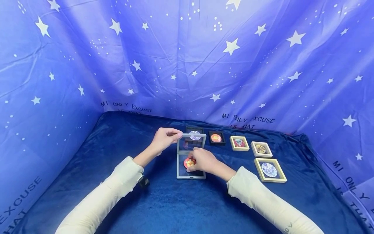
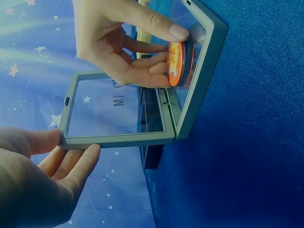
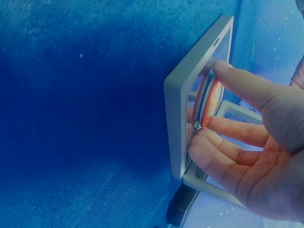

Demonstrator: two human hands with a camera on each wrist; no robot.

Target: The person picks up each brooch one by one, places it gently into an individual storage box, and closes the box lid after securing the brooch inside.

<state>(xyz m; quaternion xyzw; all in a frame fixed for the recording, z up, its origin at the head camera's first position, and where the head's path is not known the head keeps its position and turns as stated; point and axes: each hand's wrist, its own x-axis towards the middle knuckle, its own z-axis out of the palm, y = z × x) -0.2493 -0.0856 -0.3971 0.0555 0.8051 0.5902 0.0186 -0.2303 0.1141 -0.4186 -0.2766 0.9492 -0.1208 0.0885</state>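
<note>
A grey hinged display frame (image 1: 191, 177) stands unfolded, its lower half flat on the cloth and its clear-windowed lid (image 2: 114, 141) raised. My left hand (image 1: 163, 140) pinches the lid at its upper left corner, thumb on one side and fingers on the other. In my right hand (image 1: 205, 160) is a round red-and-yellow badge (image 1: 189, 163), held by its edge between thumb and fingers. The badge (image 3: 212, 102) is at the clear film of the lower half, face outward. Whether its whole back touches the film I cannot tell.
Behind the lid is a black frame (image 1: 188, 129) with a blue-and-white disc. To its right follow a black frame (image 1: 223, 141) with an orange disc and pale frames (image 1: 239, 149) with discs, the largest pale frame (image 1: 277, 179) nearest. A starry curtain (image 1: 175, 48) borders the blue cloth (image 1: 131, 208).
</note>
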